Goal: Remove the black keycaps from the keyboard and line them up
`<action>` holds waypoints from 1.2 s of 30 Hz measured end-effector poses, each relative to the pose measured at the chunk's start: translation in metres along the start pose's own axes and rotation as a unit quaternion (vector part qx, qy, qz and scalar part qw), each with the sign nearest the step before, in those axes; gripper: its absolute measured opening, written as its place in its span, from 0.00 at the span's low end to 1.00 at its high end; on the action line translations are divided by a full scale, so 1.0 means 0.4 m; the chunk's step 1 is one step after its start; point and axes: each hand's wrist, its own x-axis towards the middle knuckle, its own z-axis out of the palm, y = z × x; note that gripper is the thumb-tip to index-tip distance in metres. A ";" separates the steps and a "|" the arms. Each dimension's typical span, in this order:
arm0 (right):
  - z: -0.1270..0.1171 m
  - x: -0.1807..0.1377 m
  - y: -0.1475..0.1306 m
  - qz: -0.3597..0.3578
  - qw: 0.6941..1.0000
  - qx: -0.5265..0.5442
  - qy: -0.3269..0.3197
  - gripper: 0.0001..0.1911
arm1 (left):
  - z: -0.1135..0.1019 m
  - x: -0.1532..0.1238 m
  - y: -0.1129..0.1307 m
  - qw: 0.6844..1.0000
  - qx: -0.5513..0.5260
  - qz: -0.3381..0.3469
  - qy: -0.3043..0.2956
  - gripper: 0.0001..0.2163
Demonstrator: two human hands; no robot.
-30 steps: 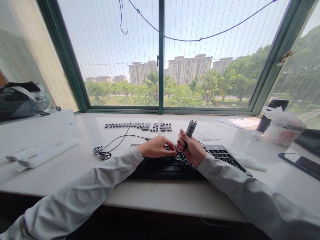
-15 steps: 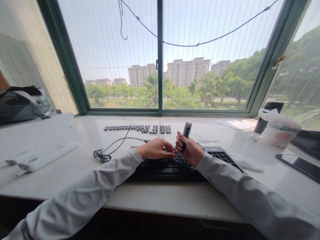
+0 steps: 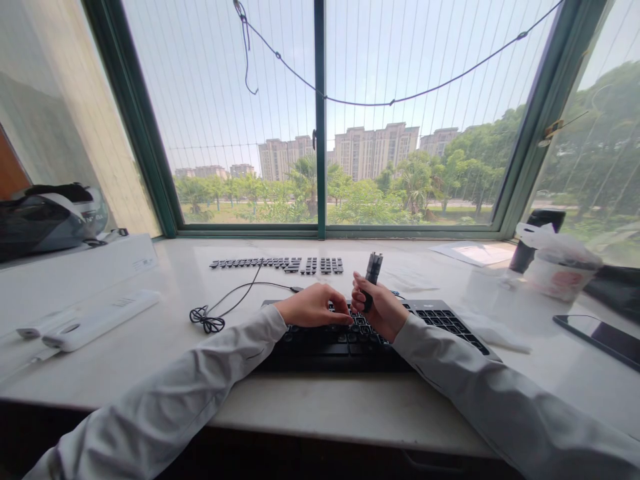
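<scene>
Fingers, right hand [image 3: 384, 309]: wrapped around a dark stick-like tool [image 3: 373, 269].
Fingers, left hand [image 3: 313, 306]: curled over the keyboard [image 3: 350, 348]; cannot tell whether they grip anything.
Keyboard place: table's [image 3: 310, 403] near side.
Keycaps [image 3: 295, 265]: rows, far and left.
</scene>
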 end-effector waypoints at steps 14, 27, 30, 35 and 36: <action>0.008 0.007 0.032 -0.072 0.996 -0.046 0.004 0.26 | -0.008 -0.002 0.004 0.999 0.001 0.028 -0.021 0.14; 0.009 -0.002 0.057 -0.180 0.962 -0.206 0.000 0.25 | 0.035 0.011 -0.007 0.996 -0.072 0.040 0.032 0.16; 0.007 -0.003 0.061 -0.194 0.954 -0.227 0.004 0.25 | 0.033 0.010 -0.003 0.996 -0.067 0.039 0.035 0.16; 0.005 -0.010 0.066 -0.231 0.930 -0.285 0.015 0.22 | 0.034 0.006 -0.003 0.996 -0.051 0.055 0.039 0.15; 0.006 -0.013 0.065 -0.240 0.922 -0.302 0.016 0.21 | 0.035 0.006 -0.004 0.996 -0.048 0.060 0.039 0.15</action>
